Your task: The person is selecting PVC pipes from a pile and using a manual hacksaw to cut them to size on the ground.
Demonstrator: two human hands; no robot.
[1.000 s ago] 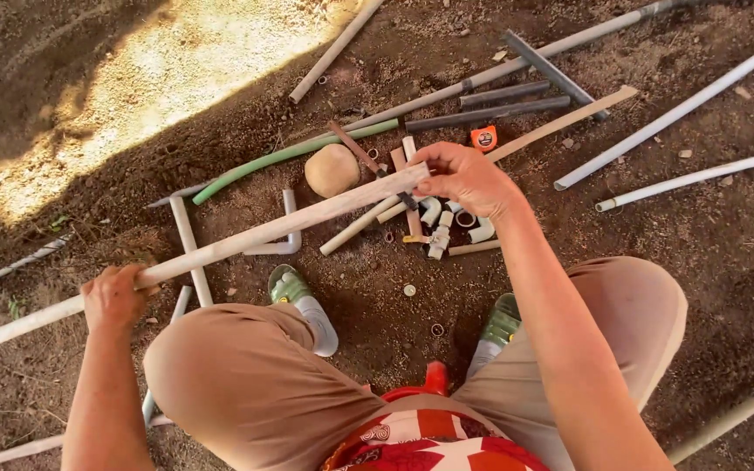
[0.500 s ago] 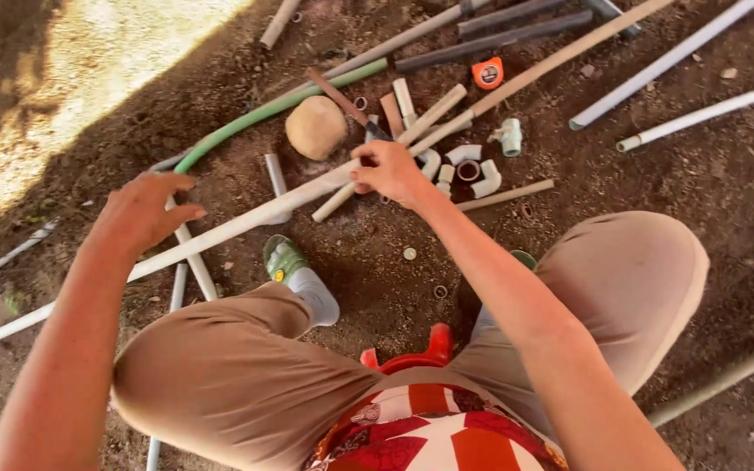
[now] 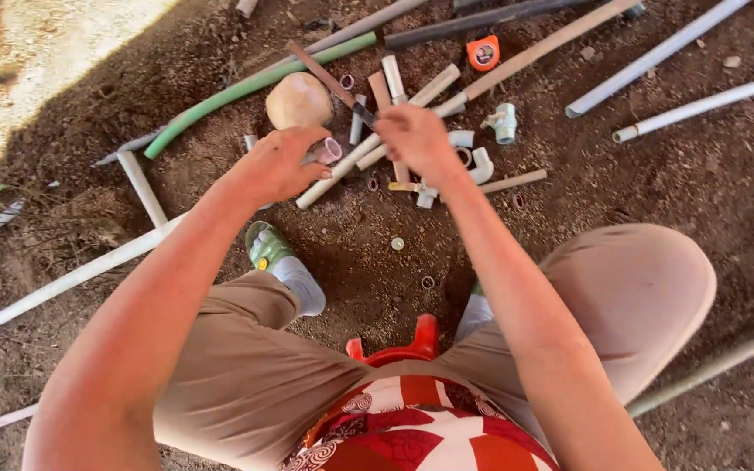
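Note:
My left hand (image 3: 277,166) is closed around the open end of a long white plastic pipe (image 3: 71,277), which runs down-left across the dirt. My right hand (image 3: 416,139) is just to the right of it, gripping the dark end of a thin brown saw blade (image 3: 325,77) that slants up-left over the pipe end. Short pipe offcuts (image 3: 392,78) and white elbow fittings (image 3: 480,162) lie under and around both hands.
A round tan ball-like object (image 3: 298,100) and a green hose (image 3: 246,85) lie beyond my left hand. An orange tape measure (image 3: 483,52), a tee fitting (image 3: 504,122) and several long pipes (image 3: 656,57) lie at the upper right. My green sandal (image 3: 270,249) and a red stool (image 3: 419,336) are below.
My left hand slid up the long white pipe to its open end by my right hand. My right hand let go of the pipe and now grips the saw blade.

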